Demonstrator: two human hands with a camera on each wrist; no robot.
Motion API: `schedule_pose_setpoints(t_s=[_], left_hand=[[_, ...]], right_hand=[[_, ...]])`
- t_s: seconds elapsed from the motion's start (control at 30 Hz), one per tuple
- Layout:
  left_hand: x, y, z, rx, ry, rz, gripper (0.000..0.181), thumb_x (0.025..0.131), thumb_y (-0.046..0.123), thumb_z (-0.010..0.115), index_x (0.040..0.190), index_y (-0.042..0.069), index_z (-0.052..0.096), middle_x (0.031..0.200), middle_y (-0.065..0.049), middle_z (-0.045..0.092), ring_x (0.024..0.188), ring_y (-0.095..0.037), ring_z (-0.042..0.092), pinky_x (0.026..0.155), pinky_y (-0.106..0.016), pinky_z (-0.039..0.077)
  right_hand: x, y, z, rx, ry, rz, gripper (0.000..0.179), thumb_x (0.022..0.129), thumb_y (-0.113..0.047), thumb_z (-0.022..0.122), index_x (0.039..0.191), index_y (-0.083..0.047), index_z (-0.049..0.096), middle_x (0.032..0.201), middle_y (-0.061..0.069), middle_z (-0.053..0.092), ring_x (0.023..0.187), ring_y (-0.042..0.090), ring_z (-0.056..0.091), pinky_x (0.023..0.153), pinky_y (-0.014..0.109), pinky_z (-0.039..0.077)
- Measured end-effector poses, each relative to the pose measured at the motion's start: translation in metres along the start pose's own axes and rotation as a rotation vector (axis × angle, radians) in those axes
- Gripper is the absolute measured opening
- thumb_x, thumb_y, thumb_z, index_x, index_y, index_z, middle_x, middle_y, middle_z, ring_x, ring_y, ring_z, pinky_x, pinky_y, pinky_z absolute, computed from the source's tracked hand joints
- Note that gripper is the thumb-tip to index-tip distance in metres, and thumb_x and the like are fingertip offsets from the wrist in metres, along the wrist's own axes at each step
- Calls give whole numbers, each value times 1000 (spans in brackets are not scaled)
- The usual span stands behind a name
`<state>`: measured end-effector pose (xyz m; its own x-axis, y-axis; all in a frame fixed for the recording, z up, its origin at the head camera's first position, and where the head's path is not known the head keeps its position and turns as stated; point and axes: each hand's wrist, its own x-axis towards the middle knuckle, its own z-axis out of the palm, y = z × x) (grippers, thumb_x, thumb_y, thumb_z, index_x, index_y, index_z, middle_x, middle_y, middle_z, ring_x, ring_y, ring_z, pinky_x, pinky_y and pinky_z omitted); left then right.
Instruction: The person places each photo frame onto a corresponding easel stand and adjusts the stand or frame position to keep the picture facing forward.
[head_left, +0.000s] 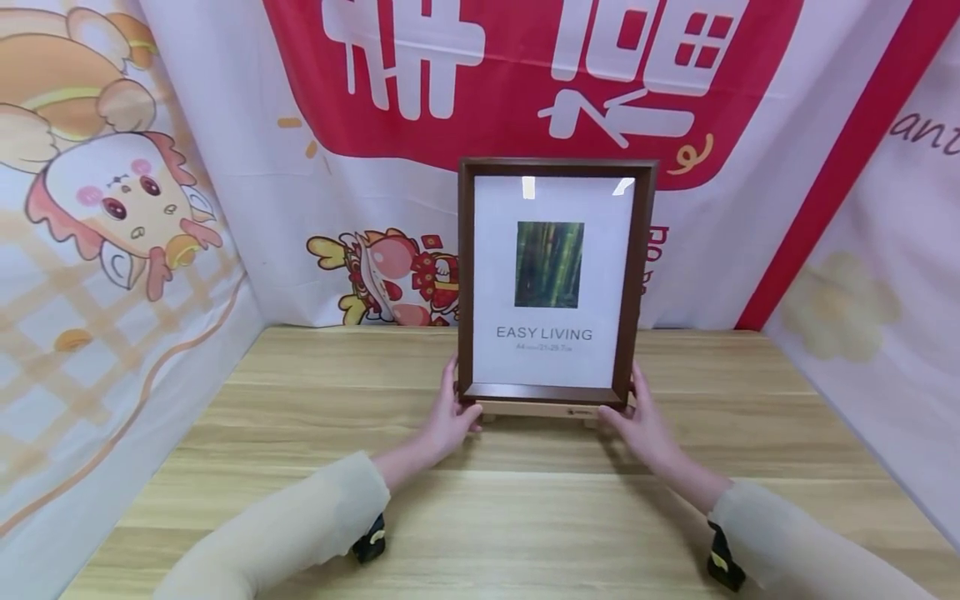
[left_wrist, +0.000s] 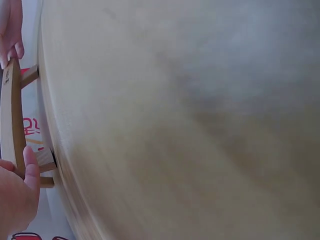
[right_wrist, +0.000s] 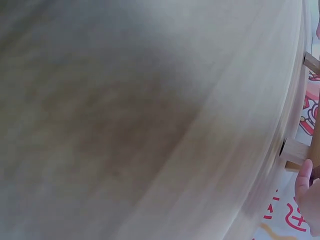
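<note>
A brown picture frame point(head_left: 495, 367) stands upright, leaning slightly back, with a bamboo picture and the words "EASY LIVING" under its glossy front. Beneath it is the ledge of a light wooden stand point(head_left: 536, 408), whose short legs rest on the table. My left hand point(head_left: 447, 421) grips the ledge's left end, thumb in front, beside the frame's lower corner. At the other end, my right hand point(head_left: 640, 427) holds the ledge the same way. The left wrist view shows the ledge point(left_wrist: 12, 120) between both hands. In the right wrist view, my thumb lies against the stand's leg point(right_wrist: 296, 151).
The wood-grain table point(head_left: 525, 517) runs back to a printed cloth point(head_left: 247, 183) hanging behind the frame. More printed cloths hang along the left side point(head_left: 187, 358) and the right side point(head_left: 862, 400). Black straps point(head_left: 370, 542) show at both sleeves.
</note>
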<state>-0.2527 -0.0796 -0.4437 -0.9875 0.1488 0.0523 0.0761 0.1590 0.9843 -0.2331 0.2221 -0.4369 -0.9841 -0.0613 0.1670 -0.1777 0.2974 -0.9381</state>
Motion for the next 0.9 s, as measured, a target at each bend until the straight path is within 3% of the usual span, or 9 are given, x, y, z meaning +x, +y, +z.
schedule_pose_setpoints(t_s=[0.17, 0.33, 0.77, 0.9], left_hand=[[-4, -1, -4, -19, 22, -2, 104, 87, -12, 58, 154, 42, 0, 151, -27, 27, 76, -37, 62, 64, -42, 59], [-8, -2, -7, -14, 33, -2, 103, 88, -11, 58, 154, 43, -1, 152, -27, 24, 79, -38, 62, 65, -43, 59], [-9, -5, -13, -14, 40, 19, 103, 88, -13, 56, 153, 45, 1, 150, -26, 30, 84, -39, 62, 68, -44, 59], [-9, -5, -17, 3, 39, 42, 102, 87, -11, 60, 155, 39, 2, 149, -27, 32, 99, -42, 61, 75, -43, 58]], right_hand=[[5, 0, 5, 13, -15, -15, 97, 90, 9, 60, 157, -20, -3, 141, 34, 31, 112, 49, 53, 84, 25, 53], [8, 1, 9, 23, -20, -32, 97, 89, 11, 61, 157, -20, -1, 139, 34, 34, 109, 49, 55, 83, 27, 55], [12, 2, 16, 29, -20, -26, 100, 88, 13, 61, 157, -22, -2, 138, 34, 34, 110, 49, 55, 82, 26, 55], [11, 1, 14, 25, -27, -16, 101, 89, 8, 63, 157, -23, -5, 142, 34, 30, 114, 51, 52, 89, 30, 53]])
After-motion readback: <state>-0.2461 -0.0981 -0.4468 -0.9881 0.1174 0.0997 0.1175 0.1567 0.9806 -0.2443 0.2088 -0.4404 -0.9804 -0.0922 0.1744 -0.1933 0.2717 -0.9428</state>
